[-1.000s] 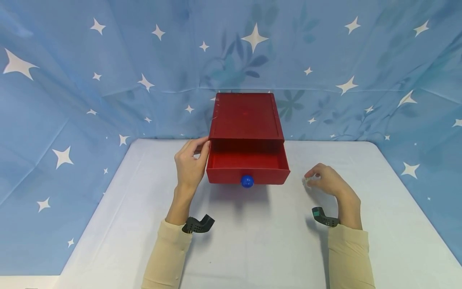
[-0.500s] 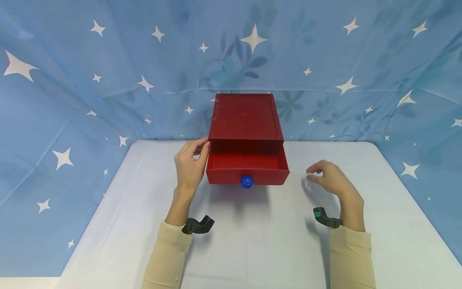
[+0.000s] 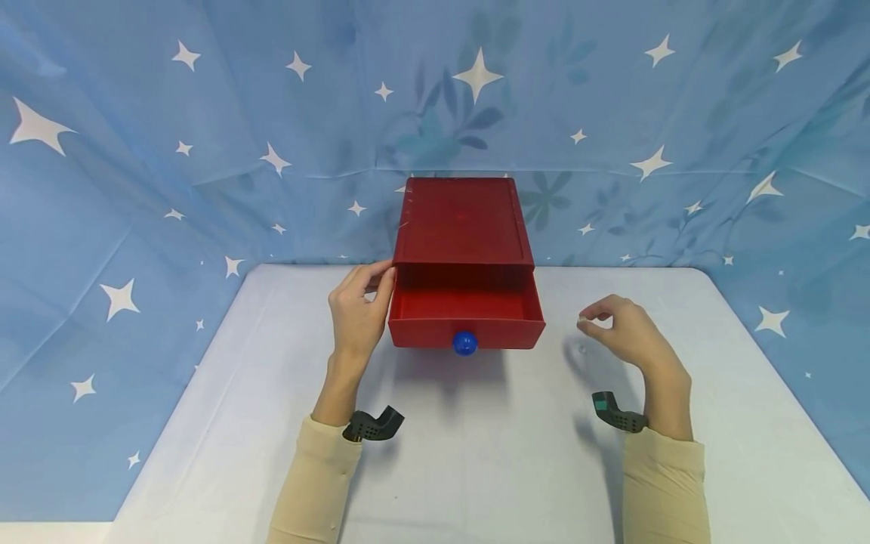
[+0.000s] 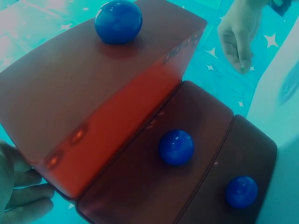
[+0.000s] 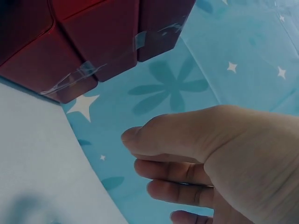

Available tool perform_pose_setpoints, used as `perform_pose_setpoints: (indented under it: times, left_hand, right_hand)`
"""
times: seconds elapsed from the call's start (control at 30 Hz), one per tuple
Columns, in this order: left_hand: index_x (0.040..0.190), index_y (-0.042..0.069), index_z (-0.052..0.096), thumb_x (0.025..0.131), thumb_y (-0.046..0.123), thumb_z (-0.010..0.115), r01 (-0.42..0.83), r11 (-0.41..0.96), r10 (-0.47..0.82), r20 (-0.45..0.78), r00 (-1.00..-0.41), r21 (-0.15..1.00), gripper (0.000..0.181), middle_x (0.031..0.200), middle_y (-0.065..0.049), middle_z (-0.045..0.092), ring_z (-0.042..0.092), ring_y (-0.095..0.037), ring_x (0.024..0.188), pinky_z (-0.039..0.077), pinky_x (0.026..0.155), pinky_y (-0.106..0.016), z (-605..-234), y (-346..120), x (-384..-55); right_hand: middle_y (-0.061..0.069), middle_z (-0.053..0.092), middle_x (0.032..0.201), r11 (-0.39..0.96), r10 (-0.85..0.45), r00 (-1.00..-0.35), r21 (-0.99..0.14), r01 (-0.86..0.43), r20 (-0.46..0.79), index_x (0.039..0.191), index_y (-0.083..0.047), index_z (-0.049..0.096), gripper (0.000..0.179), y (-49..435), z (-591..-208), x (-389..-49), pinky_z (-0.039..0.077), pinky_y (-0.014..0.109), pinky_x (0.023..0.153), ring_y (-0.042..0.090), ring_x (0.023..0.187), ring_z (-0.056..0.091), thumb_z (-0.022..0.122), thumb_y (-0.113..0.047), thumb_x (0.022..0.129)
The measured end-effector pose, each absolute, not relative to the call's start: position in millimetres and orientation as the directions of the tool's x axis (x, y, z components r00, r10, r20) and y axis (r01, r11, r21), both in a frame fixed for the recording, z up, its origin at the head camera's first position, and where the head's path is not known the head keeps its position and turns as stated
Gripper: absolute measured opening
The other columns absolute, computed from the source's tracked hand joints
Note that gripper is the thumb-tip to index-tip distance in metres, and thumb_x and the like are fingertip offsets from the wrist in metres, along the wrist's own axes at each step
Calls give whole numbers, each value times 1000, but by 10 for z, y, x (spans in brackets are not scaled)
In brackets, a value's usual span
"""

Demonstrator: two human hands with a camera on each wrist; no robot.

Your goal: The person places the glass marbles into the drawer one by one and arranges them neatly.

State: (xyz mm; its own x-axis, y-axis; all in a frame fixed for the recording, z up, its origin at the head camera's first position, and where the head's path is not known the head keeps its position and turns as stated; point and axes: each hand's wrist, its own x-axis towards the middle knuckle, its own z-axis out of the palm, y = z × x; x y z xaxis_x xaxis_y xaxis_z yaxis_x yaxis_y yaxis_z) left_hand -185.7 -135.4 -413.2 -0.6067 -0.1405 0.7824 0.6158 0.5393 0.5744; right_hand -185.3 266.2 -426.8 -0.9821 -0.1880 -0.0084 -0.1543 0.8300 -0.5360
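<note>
A red drawer unit (image 3: 465, 219) stands at the table's back middle, its top drawer (image 3: 465, 332) pulled out and the visible inside bare. A blue knob (image 3: 465, 343) sits on that drawer's front. My left hand (image 3: 360, 306) rests against the unit's left side, thumb and index fingertips at its front edge. To the right, my right hand (image 3: 628, 332) is raised over the table, thumb and index finger pinching a tiny pale thing (image 3: 581, 321), too small to name. A small clear thing (image 3: 582, 350) lies below these fingertips.
Two lower drawers with blue knobs (image 4: 176, 147) show pushed in, in the left wrist view. Clear tape (image 5: 87, 69) runs across the unit's side. A white table (image 3: 435, 468) lies beneath, backed by a blue star-patterned cloth (image 3: 272, 98).
My right hand has risen from the tabletop and shifted slightly right and back, uncovering the small clear thing on the table. My left hand and the drawer have stayed put.
</note>
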Motion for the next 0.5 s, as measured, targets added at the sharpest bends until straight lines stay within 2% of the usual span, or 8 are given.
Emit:
perform_pose_setpoints:
  times: [0.2, 0.5]
  left_hand:
    - [104, 1, 76, 95, 13, 67, 619, 533, -143, 783, -605, 576, 17, 91, -12, 75, 72, -21, 77, 57, 77, -15, -4131, -1349, -1866]
    - [105, 1, 76, 95, 13, 68, 617, 540, -141, 784, -604, 573, 17, 92, -12, 75, 72, -21, 78, 59, 76, -19, -4127, -1350, -1853]
  right_hand:
    - [24, 63, 119, 834, -175, -984, -529, -157, 16, 115, 0, 69, 32, 2646, -4212, -1825, 52, 56, 87, 42, 110, 55, 63, -26, 97]
    - [22, 66, 117, 829, -175, -981, -526, -190, 79, 111, -2, 70, 31, 2622, -4123, -1783, 50, 58, 88, 40, 111, 57, 62, -28, 98]
